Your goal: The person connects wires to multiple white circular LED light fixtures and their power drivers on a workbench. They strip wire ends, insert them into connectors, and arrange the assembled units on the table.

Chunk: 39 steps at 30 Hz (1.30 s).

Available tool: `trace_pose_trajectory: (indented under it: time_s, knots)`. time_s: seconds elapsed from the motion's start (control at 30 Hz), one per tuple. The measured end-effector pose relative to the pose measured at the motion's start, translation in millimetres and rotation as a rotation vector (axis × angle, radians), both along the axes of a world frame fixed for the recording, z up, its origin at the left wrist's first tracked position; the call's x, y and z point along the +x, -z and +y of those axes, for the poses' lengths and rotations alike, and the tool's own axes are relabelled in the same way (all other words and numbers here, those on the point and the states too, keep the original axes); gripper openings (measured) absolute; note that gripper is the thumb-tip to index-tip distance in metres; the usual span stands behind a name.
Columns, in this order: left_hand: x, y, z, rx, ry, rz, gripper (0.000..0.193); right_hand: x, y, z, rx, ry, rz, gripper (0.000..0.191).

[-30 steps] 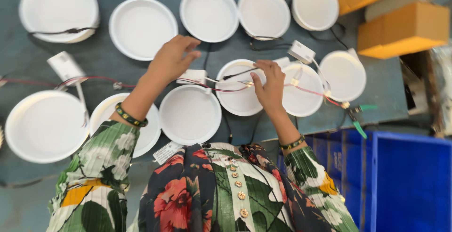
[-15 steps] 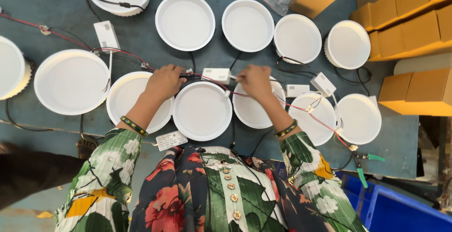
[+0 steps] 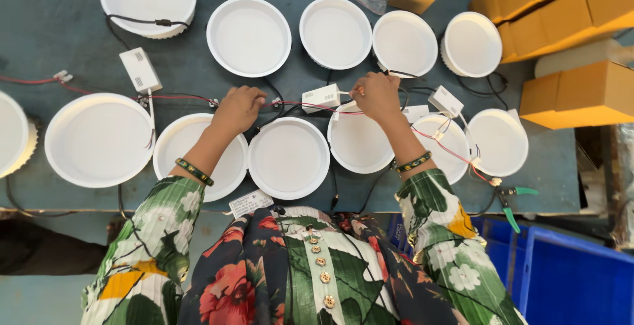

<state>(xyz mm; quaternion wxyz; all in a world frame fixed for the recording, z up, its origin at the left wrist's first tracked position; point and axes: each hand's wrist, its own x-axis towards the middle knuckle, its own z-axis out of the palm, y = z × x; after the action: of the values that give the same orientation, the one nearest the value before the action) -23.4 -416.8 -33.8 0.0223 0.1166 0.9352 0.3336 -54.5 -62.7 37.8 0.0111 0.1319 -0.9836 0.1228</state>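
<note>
Many round white downlight fixtures lie face-down on a dark teal workbench (image 3: 59,34). My left hand (image 3: 239,107) is closed over red and black wires (image 3: 185,97) just above one round light (image 3: 288,157). My right hand (image 3: 376,94) pinches the wire beside a small white driver box (image 3: 321,97), over another round light (image 3: 360,139). Both wrists wear dark beaded bracelets. The floral sleeves and dress fill the bottom of the view.
Another white driver box (image 3: 140,69) sits at left, a third (image 3: 446,101) at right. Orange cardboard boxes (image 3: 574,94) stack at the right edge. Green-handled cutters (image 3: 512,199) lie at the bench's front right. A blue bin (image 3: 568,279) stands below.
The view has shifted, so the lights sit further right in frame. My left hand came down from the back row to the wires; both hands now hold the wire near the driver box.
</note>
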Motion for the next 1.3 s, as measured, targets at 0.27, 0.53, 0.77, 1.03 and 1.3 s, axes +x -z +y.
trace_pose_trajectory:
  time_s: [0.27, 0.53, 0.77, 1.03, 1.3]
  knots:
    - [-21, -28, 14, -0.166, 0.054, -0.238, 0.032, 21, 0, -34, 0.114, -0.016, 0.04, 0.011]
    - [37, -88, -27, 0.119, 0.403, 0.191, 0.012, 6, -28, -44, -0.137, 0.311, -0.288, 0.018]
    - [85, -91, -38, -0.138, 0.376, 0.047, 0.023, -19, -40, 2, -0.864, 0.313, -0.276, 0.021]
    - [90, -79, -22, -0.149, 0.395, -0.002, 0.022, -8, -51, 19, -0.982, 0.424, -0.326, 0.026]
    - [79, -79, -29, -0.212, 0.344, 0.046, 0.022, 9, -58, 24, -1.214, 0.614, -0.3, 0.023]
